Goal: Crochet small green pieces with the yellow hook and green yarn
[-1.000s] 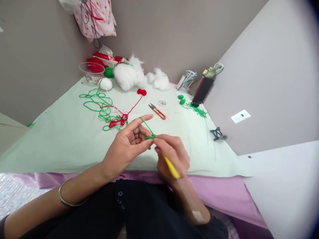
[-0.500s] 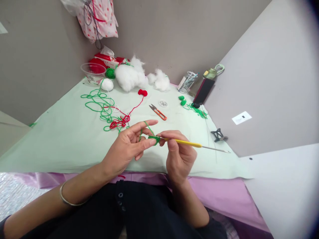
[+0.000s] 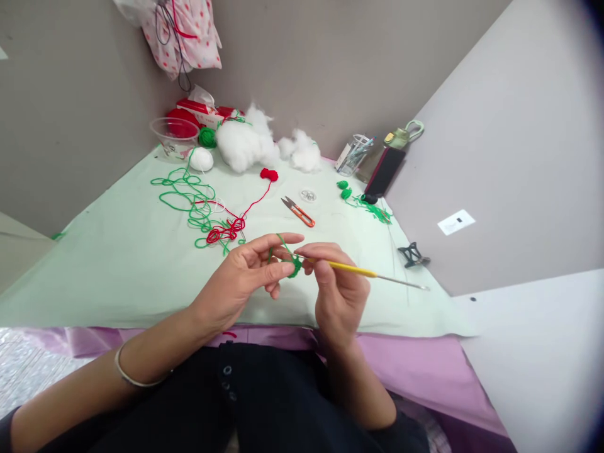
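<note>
A small green crochet piece [image 3: 295, 267] is pinched between the thumb and fingers of my left hand [image 3: 250, 267]. Green yarn runs up from it over my raised left index finger. My right hand [image 3: 340, 289] grips a crochet hook [image 3: 352, 268] by its yellow handle, pen-like. The hook's left tip meets the top of the green piece; its bare metal end points right. Loose green yarn [image 3: 182, 195] lies in loops on the table, beside a tangle of red yarn [image 3: 226, 231] that leads to a small red crocheted piece [image 3: 269, 175].
Orange-handled thread snips [image 3: 298, 212] and a small clear round case [image 3: 308, 195] lie beyond my hands. White stuffing [image 3: 243, 145], a plastic tub [image 3: 174, 148] and a white yarn ball [image 3: 201, 160] stand behind. To the right are a phone [image 3: 384, 175], a bottle [image 3: 399, 138] and a black stand [image 3: 414, 255].
The hook has shifted slightly left and its tip now sits higher at the green piece's top edge. The green piece has turned to hang more upright, and my left index finger is slightly lower.
</note>
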Demonstrator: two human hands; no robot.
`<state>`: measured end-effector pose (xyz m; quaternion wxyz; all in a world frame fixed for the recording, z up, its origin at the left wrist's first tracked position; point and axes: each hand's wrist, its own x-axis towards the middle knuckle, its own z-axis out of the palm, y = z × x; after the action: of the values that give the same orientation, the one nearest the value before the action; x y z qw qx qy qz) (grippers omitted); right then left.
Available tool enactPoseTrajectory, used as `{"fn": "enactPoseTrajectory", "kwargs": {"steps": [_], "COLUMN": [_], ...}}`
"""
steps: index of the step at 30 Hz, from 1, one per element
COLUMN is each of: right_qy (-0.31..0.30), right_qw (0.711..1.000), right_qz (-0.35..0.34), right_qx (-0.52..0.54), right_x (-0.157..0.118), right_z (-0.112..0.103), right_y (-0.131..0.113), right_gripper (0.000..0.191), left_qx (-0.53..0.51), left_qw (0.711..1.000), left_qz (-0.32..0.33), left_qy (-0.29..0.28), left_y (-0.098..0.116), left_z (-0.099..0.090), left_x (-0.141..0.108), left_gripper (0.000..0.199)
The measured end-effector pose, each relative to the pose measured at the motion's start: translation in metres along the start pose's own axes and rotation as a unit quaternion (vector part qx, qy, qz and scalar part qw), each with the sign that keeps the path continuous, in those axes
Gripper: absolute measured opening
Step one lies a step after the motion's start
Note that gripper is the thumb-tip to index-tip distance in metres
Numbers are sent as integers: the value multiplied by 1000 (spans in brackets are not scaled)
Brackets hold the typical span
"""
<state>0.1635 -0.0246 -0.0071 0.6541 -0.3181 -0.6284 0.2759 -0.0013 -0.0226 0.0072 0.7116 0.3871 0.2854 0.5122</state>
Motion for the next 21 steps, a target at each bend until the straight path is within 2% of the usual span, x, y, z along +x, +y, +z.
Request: {"fn": "enactPoseTrajectory", "kwargs": {"steps": [6, 10, 12, 15, 18, 21], "right_qy": [17, 1, -6, -28, -52, -19], "right_qw": [992, 994, 999, 992, 954, 915], "right_qz": [88, 72, 39, -59, -191, -270], "right_qx": [90, 77, 20, -104, -224, -299], "right_x": [0, 0, -1, -6, -13, -19], "right_z": [-5, -7, -8, -7, -2, 3], "right_y": [5, 1, -3, -5, 1, 10], "right_gripper": [17, 19, 20, 23, 26, 31], "left_qx": [63, 70, 90, 141, 170, 110], "left_qw": [998, 997, 995, 986, 977, 992], "left_qz": [23, 33, 44, 78, 105, 46], "left_qy": [-19, -6, 5, 34, 72, 50], "left_y": [-4, -3, -3, -4, -5, -5], "left_z": [-5, -7, -7, -4, 0, 2], "left_x": [-1, -2, -3, -5, -7, -7], "left_gripper": [33, 32, 32, 30, 35, 52]}}
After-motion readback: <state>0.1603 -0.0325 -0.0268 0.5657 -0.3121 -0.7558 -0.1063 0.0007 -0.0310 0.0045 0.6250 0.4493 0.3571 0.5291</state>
